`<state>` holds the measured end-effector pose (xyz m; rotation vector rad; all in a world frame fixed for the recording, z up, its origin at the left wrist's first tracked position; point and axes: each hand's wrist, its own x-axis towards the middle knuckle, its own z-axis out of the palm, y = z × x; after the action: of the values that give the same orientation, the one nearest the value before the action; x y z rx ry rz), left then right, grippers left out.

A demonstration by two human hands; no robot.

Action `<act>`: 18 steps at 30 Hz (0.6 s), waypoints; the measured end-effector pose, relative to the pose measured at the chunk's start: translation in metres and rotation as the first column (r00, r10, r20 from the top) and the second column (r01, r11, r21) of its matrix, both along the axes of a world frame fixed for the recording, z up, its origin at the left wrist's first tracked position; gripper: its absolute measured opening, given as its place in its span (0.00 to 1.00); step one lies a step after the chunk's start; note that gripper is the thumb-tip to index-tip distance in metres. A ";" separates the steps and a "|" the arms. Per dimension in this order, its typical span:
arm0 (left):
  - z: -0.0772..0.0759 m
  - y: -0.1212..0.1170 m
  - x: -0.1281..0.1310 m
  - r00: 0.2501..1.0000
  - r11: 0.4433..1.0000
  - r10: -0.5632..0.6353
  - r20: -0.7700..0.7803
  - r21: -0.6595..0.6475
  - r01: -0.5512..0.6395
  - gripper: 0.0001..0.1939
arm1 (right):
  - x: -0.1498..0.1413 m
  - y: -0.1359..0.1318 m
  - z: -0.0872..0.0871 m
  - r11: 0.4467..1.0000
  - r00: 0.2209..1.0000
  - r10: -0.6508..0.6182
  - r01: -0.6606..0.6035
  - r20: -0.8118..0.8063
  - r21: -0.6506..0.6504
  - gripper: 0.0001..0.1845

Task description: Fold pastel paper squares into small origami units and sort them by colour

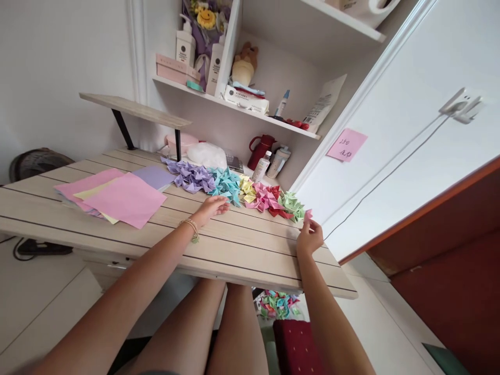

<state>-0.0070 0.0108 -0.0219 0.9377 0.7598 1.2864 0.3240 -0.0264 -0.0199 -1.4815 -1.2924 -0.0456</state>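
My right hand (310, 238) is raised over the right end of the table, thumb and fingers pinching a small pink origami piece (308, 214). Just beyond it lies a pile of green origami (292, 204). My left hand (213, 208) hovers at or rests on the boards with fingers loosely extended and nothing visible in them. Its fingertips are beside the blue origami pile (225, 183). Purple origami (189, 176) sits to the left of that. Yellow origami (247, 188), pink origami (265, 197) and some red pieces continue the row to the right.
Square paper sheets (127, 199) overlap on the table's left (42, 208), near a small raised shelf (135, 109). A clear bottle (261, 166), a tumbler (278, 161) and a red jug (261, 151) stand behind the piles. More origami (278, 303) lies below the table.
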 end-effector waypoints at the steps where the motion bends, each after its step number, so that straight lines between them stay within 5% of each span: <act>1: -0.001 0.000 0.000 1.000 1.000 0.004 0.004 0.005 -0.004 0.11 | -0.003 0.002 -0.003 0.996 0.990 -0.082 0.086 -0.113 0.030 0.22; 5: -0.003 0.003 -0.003 1.000 1.000 0.017 -0.001 0.014 -0.017 0.12 | -0.032 0.030 0.000 0.998 0.990 0.051 -0.047 -0.134 0.034 0.20; 9: -0.002 0.002 -0.004 0.999 0.999 0.037 -0.002 0.010 -0.037 0.12 | -0.059 0.047 0.003 0.920 0.919 0.380 -0.387 -0.105 -0.059 0.30; 14: -0.003 0.001 -0.002 0.999 0.999 0.040 0.025 0.025 -0.041 0.11 | -0.079 0.021 -0.009 0.918 0.901 0.390 -0.364 0.187 -0.160 0.25; 18: -0.010 0.003 0.000 0.999 0.999 0.045 0.004 0.027 -0.045 0.10 | -0.120 0.001 0.010 0.853 0.776 0.520 -0.497 0.358 -0.161 0.17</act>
<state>-0.0071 0.0138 -0.0317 0.9447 0.7658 1.3399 0.2035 -0.0256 -0.0097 -1.1501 -2.0101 0.0570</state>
